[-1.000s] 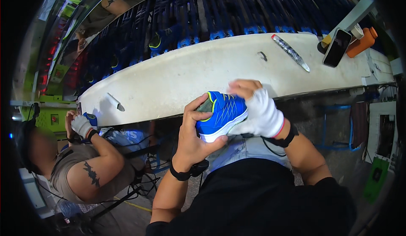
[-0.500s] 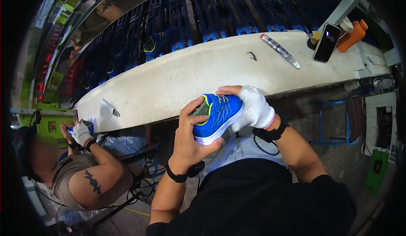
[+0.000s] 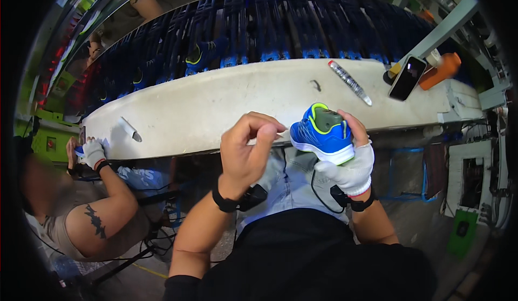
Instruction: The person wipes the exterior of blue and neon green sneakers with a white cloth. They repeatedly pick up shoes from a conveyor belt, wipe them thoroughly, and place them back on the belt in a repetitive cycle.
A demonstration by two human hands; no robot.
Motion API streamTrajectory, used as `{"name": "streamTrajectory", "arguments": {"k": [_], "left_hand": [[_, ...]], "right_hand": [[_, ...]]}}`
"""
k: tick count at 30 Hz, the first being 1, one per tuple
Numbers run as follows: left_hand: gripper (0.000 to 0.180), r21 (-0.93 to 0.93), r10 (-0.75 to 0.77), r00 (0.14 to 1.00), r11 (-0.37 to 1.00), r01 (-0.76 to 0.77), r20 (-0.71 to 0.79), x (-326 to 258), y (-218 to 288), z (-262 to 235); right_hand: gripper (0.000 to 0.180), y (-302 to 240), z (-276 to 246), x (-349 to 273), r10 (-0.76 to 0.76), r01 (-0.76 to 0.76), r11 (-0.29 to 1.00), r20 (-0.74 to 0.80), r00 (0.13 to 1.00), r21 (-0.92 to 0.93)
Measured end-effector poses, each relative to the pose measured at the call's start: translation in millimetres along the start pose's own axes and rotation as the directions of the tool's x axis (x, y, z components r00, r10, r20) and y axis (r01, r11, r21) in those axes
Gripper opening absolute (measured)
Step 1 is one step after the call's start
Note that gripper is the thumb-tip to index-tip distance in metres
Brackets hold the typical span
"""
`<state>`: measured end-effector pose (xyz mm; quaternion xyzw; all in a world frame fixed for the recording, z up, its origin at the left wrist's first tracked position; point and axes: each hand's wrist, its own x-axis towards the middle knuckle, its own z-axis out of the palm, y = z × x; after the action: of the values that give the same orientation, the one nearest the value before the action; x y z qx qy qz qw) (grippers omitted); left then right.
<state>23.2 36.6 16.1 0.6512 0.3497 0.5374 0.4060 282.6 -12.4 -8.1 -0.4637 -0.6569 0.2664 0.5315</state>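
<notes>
The shoe (image 3: 322,140) is held in the air, in front of the near edge of the table (image 3: 216,109). I judge it is light, but the dark green form (image 3: 328,119) inside probably adds some weight and keeps the upper stiff. The fabric seems a little soft at the surface and not very slippery; the sole (image 3: 335,156) should be firm and not fragile. The good place to hold looks to be the heel and sole.

The right hand (image 3: 352,170), in a white glove with bare fingers, is clamped there. The left hand (image 3: 245,151), bare and half curled, is just beside the toe; whether it pinches something, I cannot tell.

The shoe is bright blue, with pale crossing lines, yellow-green lining and white sole. Its toe points to the left.
</notes>
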Motion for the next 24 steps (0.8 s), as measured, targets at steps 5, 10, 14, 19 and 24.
{"name": "streamTrajectory", "arguments": {"k": [5,10,14,19,24], "left_hand": [[0.011,0.495,-0.004,1.000,0.869,0.007,-0.006,79.9,-36.2,-42.8],[0.020,0.862,-0.083,0.995,0.499,0.084,-0.050,174.4,-98.7,-128.7],[0.091,0.986,-0.462,0.886,0.125,0.113,-0.043,238.1,-147.1,-165.9],[0.117,0.967,-0.583,0.799,0.087,0.239,-0.145,239.7,-210.4,-173.9],[0.097,0.985,-0.488,0.867,0.073,0.156,-0.101,242.7,-173.6,-160.6]], "right_hand": [[0.105,16.6,-7.9,-10.4,0.145,-0.119,0.967,-0.105,0.984,0.224],[0.099,15.5,5.3,-5.6,0.191,-0.145,0.940,-0.125,0.974,0.309],[0.096,16.2,-3.2,-4.0,0.159,-0.148,0.986,-0.164,0.974,0.074],[0.098,9.1,-3.0,2.9,-0.073,0.056,0.981,-0.086,0.994,-0.188],[0.101,0.4,1.0,0.1,-0.177,0.165,0.962,-0.034,0.984,-0.218]]}}
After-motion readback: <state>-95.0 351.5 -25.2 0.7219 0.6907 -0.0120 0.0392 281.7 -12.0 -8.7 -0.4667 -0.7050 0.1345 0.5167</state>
